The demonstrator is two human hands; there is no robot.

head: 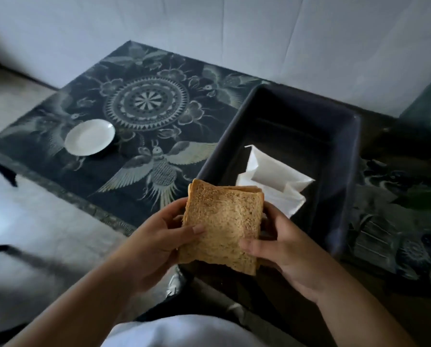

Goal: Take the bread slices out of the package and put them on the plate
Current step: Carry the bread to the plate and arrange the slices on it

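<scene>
A stack of brown bread slices point(223, 221) is held in front of me, over the near corner of a dark bin. My left hand point(156, 241) grips its left edge, thumb across the top slice. My right hand point(282, 249) grips the right edge, thumb on the lower right corner. A small white plate point(89, 137) with nothing on it lies on the patterned dark cloth to the far left. White packaging point(272, 179) lies crumpled inside the bin, behind the bread.
The dark rectangular bin point(344, 176) stands on the right. The low table under the patterned cloth point(144, 103) meets a pale wall behind. Pale floor lies to the left. Dark patterned fabric and green leaves sit at the far right.
</scene>
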